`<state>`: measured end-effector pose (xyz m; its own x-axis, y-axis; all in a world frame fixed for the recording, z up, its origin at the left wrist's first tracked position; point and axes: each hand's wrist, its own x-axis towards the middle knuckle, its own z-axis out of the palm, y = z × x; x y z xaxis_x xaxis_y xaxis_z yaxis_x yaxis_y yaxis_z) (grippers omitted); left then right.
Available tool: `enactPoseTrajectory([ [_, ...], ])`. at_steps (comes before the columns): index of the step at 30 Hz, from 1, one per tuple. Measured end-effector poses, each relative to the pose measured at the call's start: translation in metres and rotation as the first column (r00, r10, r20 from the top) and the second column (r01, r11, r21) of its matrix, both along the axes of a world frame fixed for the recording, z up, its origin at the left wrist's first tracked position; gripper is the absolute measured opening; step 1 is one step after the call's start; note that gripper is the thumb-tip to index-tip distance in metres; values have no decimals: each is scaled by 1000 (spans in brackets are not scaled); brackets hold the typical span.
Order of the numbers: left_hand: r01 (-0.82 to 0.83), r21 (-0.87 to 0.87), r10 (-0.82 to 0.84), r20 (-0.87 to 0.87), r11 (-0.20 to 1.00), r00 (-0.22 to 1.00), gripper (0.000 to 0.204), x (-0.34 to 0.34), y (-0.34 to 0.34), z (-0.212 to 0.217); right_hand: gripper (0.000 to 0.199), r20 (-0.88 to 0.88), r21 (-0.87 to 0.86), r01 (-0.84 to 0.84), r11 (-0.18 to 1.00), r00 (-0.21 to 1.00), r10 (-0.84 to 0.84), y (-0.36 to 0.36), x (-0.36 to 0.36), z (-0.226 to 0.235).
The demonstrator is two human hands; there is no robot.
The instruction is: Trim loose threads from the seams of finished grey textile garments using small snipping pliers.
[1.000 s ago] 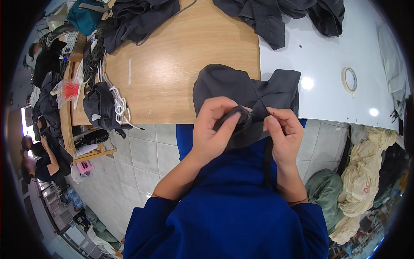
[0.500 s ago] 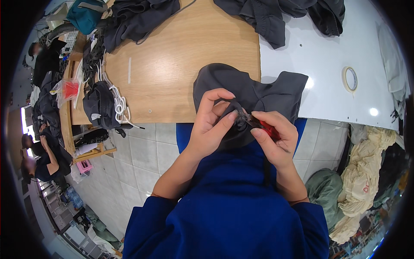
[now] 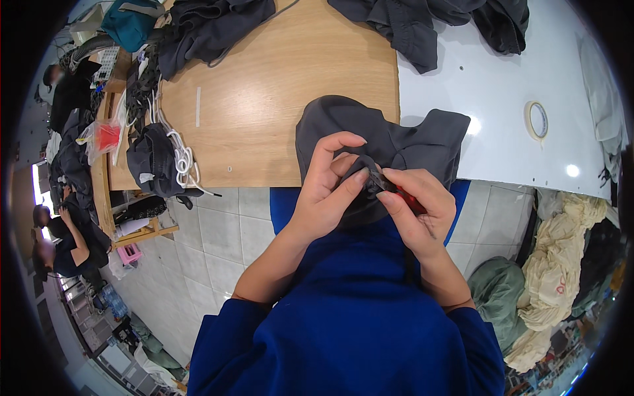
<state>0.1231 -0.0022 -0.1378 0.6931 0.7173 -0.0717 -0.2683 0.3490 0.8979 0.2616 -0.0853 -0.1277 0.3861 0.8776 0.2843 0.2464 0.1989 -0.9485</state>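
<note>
A dark grey garment (image 3: 350,125) lies over the near edge of the table and hangs down toward my lap. My left hand (image 3: 323,191) pinches a gathered fold of it between thumb and fingers, the index finger arched above. In my right hand (image 3: 422,204) are small thread snips (image 3: 411,199) with a red handle, mostly hidden by my fingers and palm. Their dark tip meets the pinched fold, close to my left thumb. Whether the blades are apart or together cannot be made out.
More dark garments (image 3: 409,33) lie at the table's far side. A tape roll (image 3: 536,120) rests on the white tabletop (image 3: 489,86) at right. White cord (image 3: 181,155) lies beside dark cloth at left. Cream fabric (image 3: 555,270) is heaped at lower right. Other people are at far left.
My right hand has shifted slightly left, bringing the snips closer to the fold. The fold has turned a little in my left fingers.
</note>
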Motion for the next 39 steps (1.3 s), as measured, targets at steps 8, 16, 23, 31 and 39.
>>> enactPoseTrajectory([
  [8,-18,-9,18,-18,1000,1000,39,0,2,2,29,30,-36,28,999,999,-27,-2,3,0],
  [16,-102,259,145,-152,960,978,36,1,-2,3,31,195,22,110,994,974,-113,2,4,1],
  [23,-107,254,150,-158,961,976,36,1,-3,5,29,207,9,128,992,970,-127,3,6,-1],
  [31,-96,222,133,-160,970,978,35,-2,-1,6,23,37,-53,108,993,994,-107,1,6,-4],
  [39,-138,35,142,-143,990,980,35,-5,8,14,53,-308,-127,-9,992,951,-31,4,2,-9],
])
